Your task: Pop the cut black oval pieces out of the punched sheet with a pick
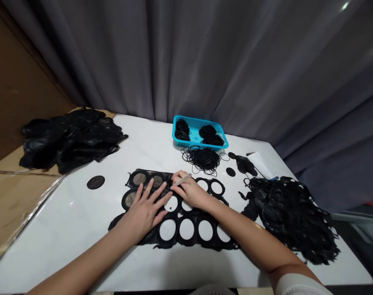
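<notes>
A black rubbery sheet (196, 230) with rows of round openings lies flat on the white table. Several openings on its right show the white tabletop, while those at upper left are filled with dark, see-through discs. My left hand (147, 209) rests palm down on the sheet with fingers spread. Beside those fingertips, my right hand (188, 191) is closed around a thin, pale, stick-like tool (184, 179), near the sheet's upper edge. The tool's working end and the spot under the right fingers are hidden.
A blue basket (189, 144) holds black bundles, with a heap of thin black rings (202, 159) before it. Black sheets (72, 141) are piled at left, black scraps (292, 217) at right. Loose dark discs (96, 182) and a white packet (262, 164) lie around. A grey curtain (192, 61) hangs behind.
</notes>
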`<state>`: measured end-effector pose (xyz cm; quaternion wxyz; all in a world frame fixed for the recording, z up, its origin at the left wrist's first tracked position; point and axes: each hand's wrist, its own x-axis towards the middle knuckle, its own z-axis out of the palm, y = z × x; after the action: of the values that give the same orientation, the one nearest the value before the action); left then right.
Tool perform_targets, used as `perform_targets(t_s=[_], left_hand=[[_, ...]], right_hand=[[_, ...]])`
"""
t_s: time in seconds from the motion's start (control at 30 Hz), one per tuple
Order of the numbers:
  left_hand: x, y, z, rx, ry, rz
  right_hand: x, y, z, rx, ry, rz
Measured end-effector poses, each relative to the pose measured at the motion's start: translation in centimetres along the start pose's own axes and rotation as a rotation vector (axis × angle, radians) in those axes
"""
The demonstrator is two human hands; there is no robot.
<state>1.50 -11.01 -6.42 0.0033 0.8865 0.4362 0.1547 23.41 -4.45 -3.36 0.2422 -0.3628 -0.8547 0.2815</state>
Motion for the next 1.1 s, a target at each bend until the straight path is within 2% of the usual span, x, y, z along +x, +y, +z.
perform_targets(t_s=[0.1, 0.17, 0.3, 0.37, 0.47, 0.57, 0.67, 0.73, 0.87, 1.1], left_hand=[[-0.1, 0.0, 0.0, 0.002, 0.018, -0.012], [0.0, 0.1, -0.1, 0.009, 0.022, -0.022], [0.1, 0.3, -0.4, 0.032, 0.006, -0.035], [0.1, 0.1, -0.7, 0.034, -0.007, -0.022], [-0.2, -1.0, -1.2, 0.015, 0.003, -0.031], [-1.0, -2.6, -1.6, 0.021, 0.022, -0.056], [-2.0, -3.7, -1.7, 0.043, 0.015, -0.025], [-2.4, -3.9, -1.6, 0.043, 0.01, -0.017], [-2.8, -3.7, -1.4, 0.009, 0.015, -0.035], [-2.8, -3.6, -1.4, -0.006, 0.019, -0.029]], right_hand=[[-0.2, 0.3, 1.1, -0.115, 0.047, -0.036], [0.2, 1.1, 0.7, -0.101, 0.148, 0.055], [1.8, 3.0, -3.1, -0.027, 0.467, 0.42], [2.8, 3.2, -4.5, -0.038, 0.532, 0.433], [4.3, 2.1, -3.6, -0.049, 0.433, 0.213], [5.3, 0.2, -0.4, -0.09, 0.239, 0.01], [5.5, -1.0, 2.1, -0.057, 0.076, -0.085], [5.3, -1.2, 2.7, 0.035, 0.02, -0.099], [4.8, -1.0, 2.4, 0.21, -0.024, -0.016], [4.6, -1.0, 2.4, 0.245, -0.036, 0.002]])
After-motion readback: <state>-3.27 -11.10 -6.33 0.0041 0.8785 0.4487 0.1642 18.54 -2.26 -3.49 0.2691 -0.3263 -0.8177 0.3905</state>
